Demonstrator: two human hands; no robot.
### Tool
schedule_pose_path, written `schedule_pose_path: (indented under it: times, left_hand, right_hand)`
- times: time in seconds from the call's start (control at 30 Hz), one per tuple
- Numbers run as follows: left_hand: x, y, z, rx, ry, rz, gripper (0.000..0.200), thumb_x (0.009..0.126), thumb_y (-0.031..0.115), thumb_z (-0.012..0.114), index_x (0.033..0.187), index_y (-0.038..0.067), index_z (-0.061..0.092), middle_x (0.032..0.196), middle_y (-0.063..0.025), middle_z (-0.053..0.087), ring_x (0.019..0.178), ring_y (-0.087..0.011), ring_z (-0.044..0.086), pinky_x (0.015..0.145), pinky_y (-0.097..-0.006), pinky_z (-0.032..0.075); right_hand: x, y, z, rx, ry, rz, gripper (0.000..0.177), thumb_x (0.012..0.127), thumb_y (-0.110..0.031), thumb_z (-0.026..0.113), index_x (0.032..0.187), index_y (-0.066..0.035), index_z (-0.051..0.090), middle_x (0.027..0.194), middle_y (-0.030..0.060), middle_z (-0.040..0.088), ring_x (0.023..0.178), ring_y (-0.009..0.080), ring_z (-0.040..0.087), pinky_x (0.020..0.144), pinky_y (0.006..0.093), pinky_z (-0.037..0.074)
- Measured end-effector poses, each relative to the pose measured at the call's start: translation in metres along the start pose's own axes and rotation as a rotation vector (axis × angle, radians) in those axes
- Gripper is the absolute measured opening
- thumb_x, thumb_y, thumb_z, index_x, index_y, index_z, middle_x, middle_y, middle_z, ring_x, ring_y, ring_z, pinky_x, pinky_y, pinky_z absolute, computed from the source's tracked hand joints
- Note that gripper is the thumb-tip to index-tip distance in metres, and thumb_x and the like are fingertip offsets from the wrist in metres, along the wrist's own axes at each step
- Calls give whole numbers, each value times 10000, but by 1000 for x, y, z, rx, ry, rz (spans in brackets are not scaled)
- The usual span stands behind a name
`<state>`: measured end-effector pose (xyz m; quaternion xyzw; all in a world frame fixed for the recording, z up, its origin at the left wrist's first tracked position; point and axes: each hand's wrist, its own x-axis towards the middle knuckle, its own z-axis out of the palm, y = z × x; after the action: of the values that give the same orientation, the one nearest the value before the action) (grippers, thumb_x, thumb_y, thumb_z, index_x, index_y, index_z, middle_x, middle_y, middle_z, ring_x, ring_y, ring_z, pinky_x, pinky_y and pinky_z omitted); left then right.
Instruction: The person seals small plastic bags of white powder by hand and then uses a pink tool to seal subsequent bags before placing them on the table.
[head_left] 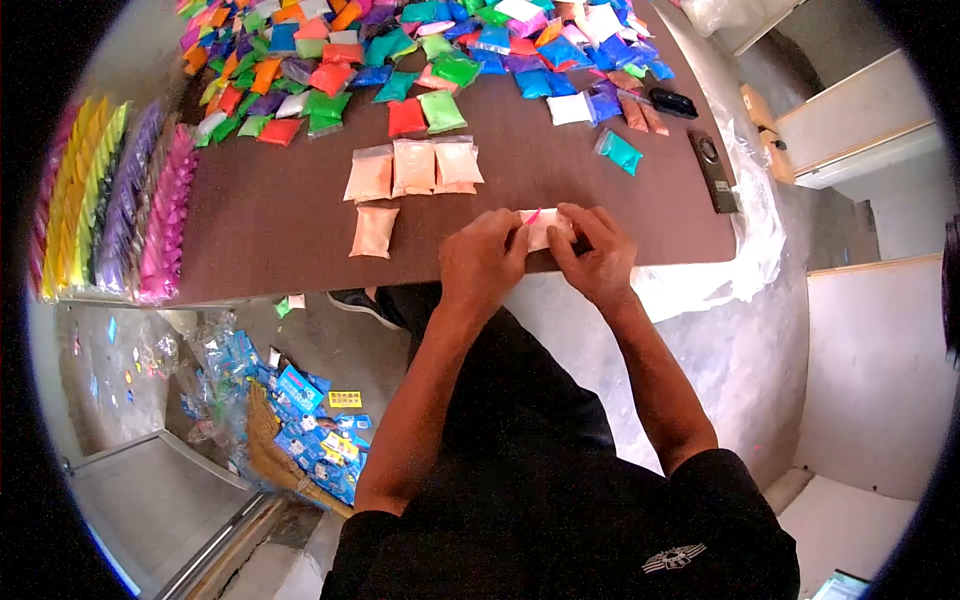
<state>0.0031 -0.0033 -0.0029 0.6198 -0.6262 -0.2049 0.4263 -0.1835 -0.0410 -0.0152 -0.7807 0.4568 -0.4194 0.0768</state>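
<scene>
Close to the table's front edge, my left hand (484,258) and my right hand (598,252) pinch a small pale packet (543,232) from both sides. A thin bright pink strip (533,216) shows at its upper left, near my left fingertips. What the strip is I cannot make out. Left of my hands lies a single peach packet (374,232). Above it, a row of peach powder-like packets (414,168) lies side by side, some overlapping. A teal packet (619,152) rests beyond my right hand.
Many coloured packets (430,60) pile across the brown table's (270,220) far side. Strips of coloured packets (105,200) stand at the left edge. A black device (711,172) and a black case (672,102) lie at right. Below left are a broom (275,440) and blue wrappers (310,430).
</scene>
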Motion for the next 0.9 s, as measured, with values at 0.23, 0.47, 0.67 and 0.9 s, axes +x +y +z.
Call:
schedule_pose_path:
  times: [0.23,0.47,0.67,0.9]
  left_hand:
    - [4,3,1,63,-11,-64,147,932,172,714,917,28,697,837,-157,716,736,-324,715,674,-428,542]
    - [-2,7,6,107,-14,5,151,938,169,713,914,20,705,824,-163,724,753,-312,729,683,-422,548]
    - [2,9,9,34,-38,-72,147,936,168,716,943,21,709,867,-165,732,766,-317,733,684,-414,553]
    - [0,8,6,165,-14,31,149,929,169,721,910,22,703,820,-162,716,735,-318,724,665,-419,548]
  right_hand:
    - [-4,-1,1,15,49,57,244,782,-184,838,973,-76,731,858,77,659,707,233,676,604,355,557]
    - [-4,2,2,18,82,39,232,779,-176,844,941,-60,724,982,104,682,826,247,715,685,342,600]
    - [-4,3,3,69,114,27,186,787,-155,824,909,-54,727,948,105,690,792,258,710,681,351,593]
    - [-3,4,3,84,124,34,160,792,-144,816,895,-57,730,918,104,688,770,256,704,657,353,585]
